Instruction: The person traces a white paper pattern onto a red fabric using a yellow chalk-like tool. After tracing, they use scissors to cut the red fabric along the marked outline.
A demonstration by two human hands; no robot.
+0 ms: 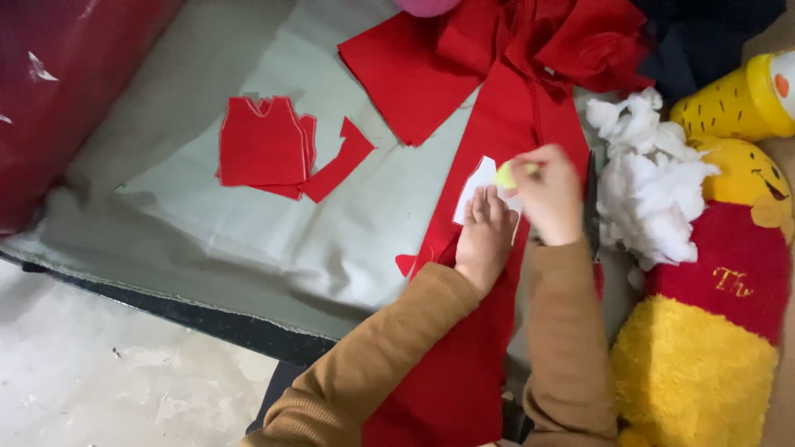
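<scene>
Grey cloth is covering the surface (248, 223), its dark near edge dropping to a concrete floor; nearest, the left hand (484, 236) is pressing flat, fingers spread, on a white paper pattern (474, 186) lying on the long red fabric (497, 141); the right hand (548, 194) is pinching a small yellow chalk (507, 175) at the pattern's edge. Fabric is looking soft, light and prone to shifting, best pinned near the outline; open room is lying left, before the cut red pieces (269, 149); white stuffing (650, 178) and a yellow plush toy (720, 314) are crowding the right.

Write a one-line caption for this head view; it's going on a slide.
Left hand pins a white paper pattern on red fabric while right hand traces with yellow chalk.
</scene>
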